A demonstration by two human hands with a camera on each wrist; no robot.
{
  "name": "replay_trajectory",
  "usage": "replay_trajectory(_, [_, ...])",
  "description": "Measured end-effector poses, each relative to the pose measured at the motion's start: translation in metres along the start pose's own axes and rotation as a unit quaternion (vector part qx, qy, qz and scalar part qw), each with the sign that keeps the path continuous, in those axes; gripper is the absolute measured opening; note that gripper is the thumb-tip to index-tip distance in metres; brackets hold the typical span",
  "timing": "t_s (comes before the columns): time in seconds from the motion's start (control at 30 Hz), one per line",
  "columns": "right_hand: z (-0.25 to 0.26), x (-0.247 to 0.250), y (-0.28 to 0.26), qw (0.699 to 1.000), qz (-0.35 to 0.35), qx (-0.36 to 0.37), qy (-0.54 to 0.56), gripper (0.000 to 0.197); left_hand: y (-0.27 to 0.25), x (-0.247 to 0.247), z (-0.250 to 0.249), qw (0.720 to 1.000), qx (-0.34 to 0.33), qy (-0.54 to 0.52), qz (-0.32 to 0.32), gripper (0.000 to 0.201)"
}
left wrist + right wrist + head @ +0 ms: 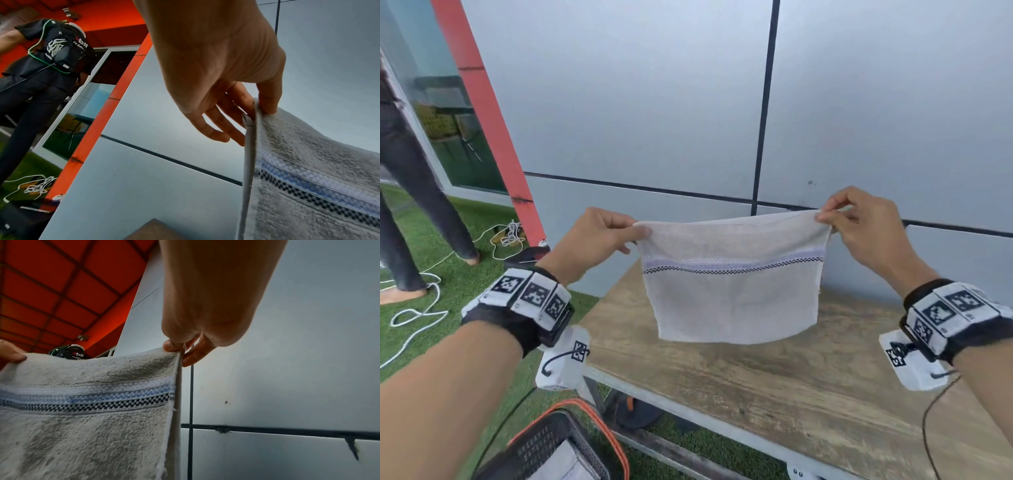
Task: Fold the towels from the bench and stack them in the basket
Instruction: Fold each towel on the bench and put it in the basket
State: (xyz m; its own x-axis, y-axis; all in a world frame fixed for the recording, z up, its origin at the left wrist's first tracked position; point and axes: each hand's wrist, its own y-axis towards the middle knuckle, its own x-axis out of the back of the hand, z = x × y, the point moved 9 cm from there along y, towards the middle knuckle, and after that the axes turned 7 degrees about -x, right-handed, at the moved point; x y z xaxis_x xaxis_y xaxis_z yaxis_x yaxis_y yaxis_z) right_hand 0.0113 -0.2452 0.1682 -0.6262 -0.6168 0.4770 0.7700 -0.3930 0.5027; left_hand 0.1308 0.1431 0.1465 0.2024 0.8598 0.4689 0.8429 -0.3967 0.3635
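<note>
A white towel (732,291) with a blue and black checked stripe hangs doubled in the air above the wooden bench (774,387). My left hand (602,236) pinches its top left corner, and my right hand (859,222) pinches its top right corner. The left wrist view shows the thumb and fingers of my left hand (257,107) nipping the towel (308,170) at its folded edge. In the right wrist view my right hand (179,347) grips the towel (86,410) the same way. A dark mesh basket (558,445) with an orange rim sits low at the left, white cloth inside.
A grey panelled wall (654,102) stands right behind the bench. Another person (410,192) stands on the green turf at the left, with white cord (421,308) lying about. A red pillar (489,113) leans by the wall's left end.
</note>
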Motion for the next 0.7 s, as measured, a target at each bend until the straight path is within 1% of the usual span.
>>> replay_trajectory(0.1, [0.0,0.012,0.0,1.0,-0.01,0.006,-0.014,0.009,0.004,-0.004,-0.012,1.0,-0.013,-0.011,0.004,0.016])
replay_trajectory(0.27, [-0.004,0.018,-0.009,1.0,-0.01,0.024,-0.009,0.012,0.002,-0.005,-0.013,0.996,-0.03,-0.057,-0.06,0.008])
replay_trajectory(0.33, [-0.007,0.018,-0.014,1.0,-0.014,0.023,-0.008,0.01,-0.001,-0.007,-0.008,0.996,-0.025,-0.057,-0.07,0.005])
replay_trajectory(0.43, [-0.013,0.019,-0.022,0.999,-0.031,0.01,-0.005,0.006,-0.006,-0.013,-0.001,0.997,-0.01,-0.047,-0.058,0.005])
replay_trajectory(0.57, [-0.028,0.012,-0.035,0.998,-0.058,-0.019,-0.014,0.006,-0.017,-0.025,0.003,0.999,-0.006,-0.031,-0.036,0.007])
replay_trajectory(0.7, [-0.046,0.0,-0.048,0.998,-0.034,-0.04,-0.032,0.004,-0.025,-0.03,0.015,0.999,0.023,-0.022,-0.025,0.009])
